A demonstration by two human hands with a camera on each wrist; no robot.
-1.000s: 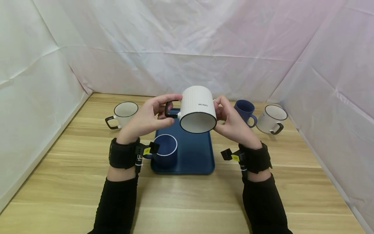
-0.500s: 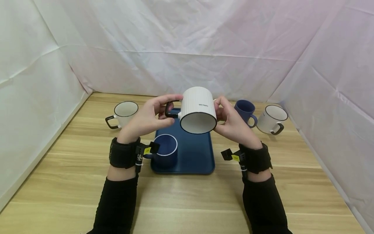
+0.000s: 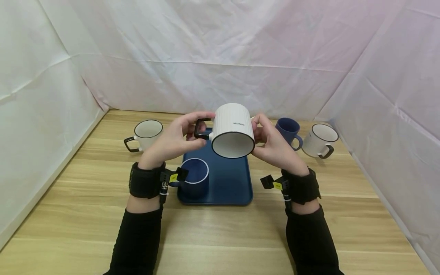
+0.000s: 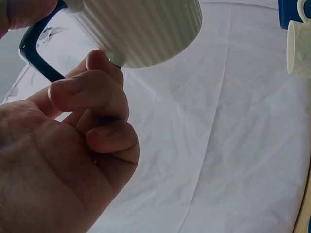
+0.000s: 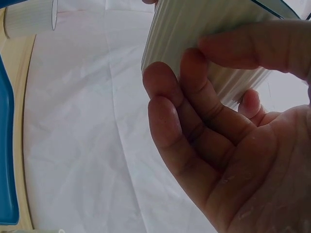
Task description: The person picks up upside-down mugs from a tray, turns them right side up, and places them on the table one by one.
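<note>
A white ribbed mug (image 3: 233, 128) with a black rim and black handle (image 3: 200, 128) hangs in the air above the blue tray (image 3: 232, 183), tipped so its mouth faces me. My left hand (image 3: 174, 139) pinches the handle between thumb and fingers. My right hand (image 3: 271, 143) grips the mug's right side. In the left wrist view the ribbed mug (image 4: 146, 29) sits above my curled fingers (image 4: 92, 97). The right wrist view has my fingers (image 5: 204, 102) wrapped on the mug wall (image 5: 194, 34).
A dark blue mug with a white rim (image 3: 194, 176) stands on the tray's near left corner. On the wooden table (image 3: 220, 236) are a white mug (image 3: 146, 133) at the left, a blue mug (image 3: 288, 130) and a white mug (image 3: 319, 139) at the right. White cloth walls enclose it.
The mug has sunk slightly and turned a little in my hands; its printed label has shifted right. Both hands keep their hold.
</note>
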